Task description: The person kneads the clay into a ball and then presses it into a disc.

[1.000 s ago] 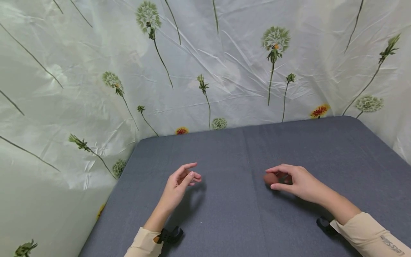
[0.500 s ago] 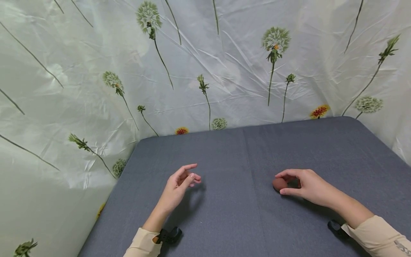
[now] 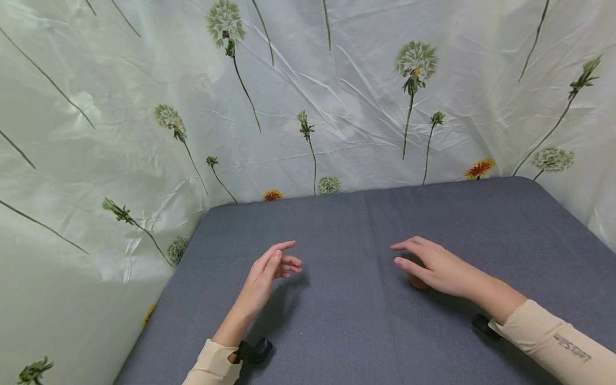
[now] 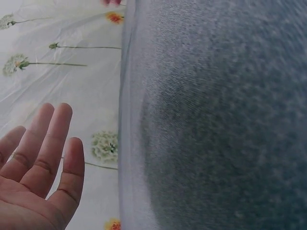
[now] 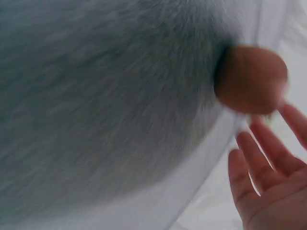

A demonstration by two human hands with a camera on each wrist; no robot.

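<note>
A smooth reddish-brown round object (image 3: pixel 417 282), about egg-sized, lies on the grey cloth-covered table (image 3: pixel 332 321). Most of it is hidden in the head view behind my right hand (image 3: pixel 440 267), which hovers over it with fingers extended. From the right wrist, the round object (image 5: pixel 252 79) appears just beyond the spread fingertips, slightly blurred; whether any finger touches it I cannot tell. My left hand (image 3: pixel 264 272) is held above the table's left half, fingers loosely extended and holding nothing. The left wrist view shows that hand (image 4: pixel 41 187) with its palm bare.
A pale curtain (image 3: pixel 356 107) printed with dandelions and orange flowers hangs behind and to the left of the table. A black wrist device (image 3: pixel 255 350) sits under the left sleeve, and another black wrist device (image 3: pixel 486 327) under the right.
The right hand shifted right with the round object in its fingers, then let go, straightened its fingers, and moved up and left over it. The left hand's fingers spread slightly.
</note>
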